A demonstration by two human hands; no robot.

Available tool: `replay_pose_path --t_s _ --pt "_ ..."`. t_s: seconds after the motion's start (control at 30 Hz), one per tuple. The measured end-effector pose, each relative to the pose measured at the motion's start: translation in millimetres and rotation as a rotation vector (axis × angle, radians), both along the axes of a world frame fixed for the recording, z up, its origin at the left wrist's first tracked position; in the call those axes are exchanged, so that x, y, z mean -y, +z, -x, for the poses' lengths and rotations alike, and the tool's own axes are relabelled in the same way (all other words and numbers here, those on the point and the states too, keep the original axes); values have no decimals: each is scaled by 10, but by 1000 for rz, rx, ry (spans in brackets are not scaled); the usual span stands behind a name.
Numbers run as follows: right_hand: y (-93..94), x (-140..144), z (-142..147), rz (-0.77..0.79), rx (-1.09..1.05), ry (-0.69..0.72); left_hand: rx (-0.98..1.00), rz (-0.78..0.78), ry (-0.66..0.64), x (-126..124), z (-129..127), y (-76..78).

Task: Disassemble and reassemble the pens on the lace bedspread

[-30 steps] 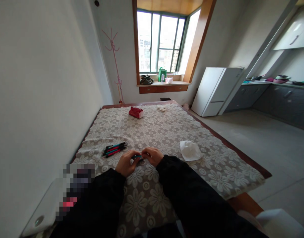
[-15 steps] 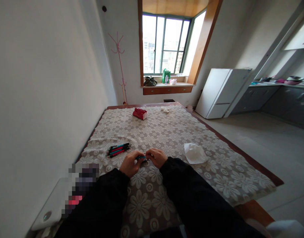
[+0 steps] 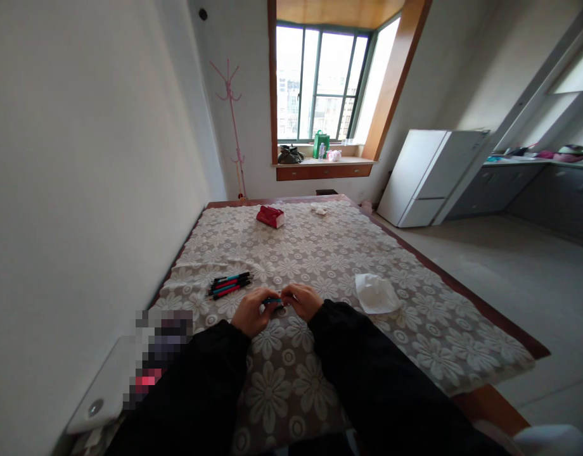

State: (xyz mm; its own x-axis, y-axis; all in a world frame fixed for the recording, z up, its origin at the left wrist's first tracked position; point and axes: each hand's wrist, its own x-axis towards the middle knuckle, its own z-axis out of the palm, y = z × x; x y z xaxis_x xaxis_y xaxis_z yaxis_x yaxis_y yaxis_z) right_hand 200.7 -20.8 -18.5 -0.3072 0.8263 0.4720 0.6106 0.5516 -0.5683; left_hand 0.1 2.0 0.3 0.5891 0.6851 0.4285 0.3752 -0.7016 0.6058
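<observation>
Both hands are over the near part of the table, close together. My left hand (image 3: 253,311) is closed around a slim teal-blue pen (image 3: 273,301), which lies roughly level. On the pen's right end, my right hand (image 3: 301,300) is closed with fingertips pinched. What exactly those fingertips grip is too small to make out. Just left of my left hand lies a small bundle of pens (image 3: 230,285), black with teal and red parts, side by side on the cloth. A small dark thing shows beneath the fingers, too unclear to name.
A floral lace tablecloth (image 3: 291,373) covers the table. A white crumpled tissue (image 3: 377,294) lies right of my hands. Farther back are a red tissue pack (image 3: 270,216) and a small whitish item (image 3: 319,210). A wall (image 3: 106,158) borders the table's left side.
The view has shifted slightly, so everything sits a little farther right. My hands keep nearly the same hold, with a bit more of the pen showing between them.
</observation>
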Motion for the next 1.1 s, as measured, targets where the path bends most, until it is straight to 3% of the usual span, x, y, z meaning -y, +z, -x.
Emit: replay_pose_path --t_s 0.3,0.47,0.6,1.1 --pt "14 11 22 15 -32 -44 3 -5 44 -16 -13 -54" --pt "0 -21 -6 -44 57 -209 0 -75 189 -62 1 -92" --pt "-34 -55 -34 -16 143 -247 -42 -97 307 -103 20 -121" --pt "-75 -72 -64 48 215 -259 -106 -24 222 -154 27 -215"
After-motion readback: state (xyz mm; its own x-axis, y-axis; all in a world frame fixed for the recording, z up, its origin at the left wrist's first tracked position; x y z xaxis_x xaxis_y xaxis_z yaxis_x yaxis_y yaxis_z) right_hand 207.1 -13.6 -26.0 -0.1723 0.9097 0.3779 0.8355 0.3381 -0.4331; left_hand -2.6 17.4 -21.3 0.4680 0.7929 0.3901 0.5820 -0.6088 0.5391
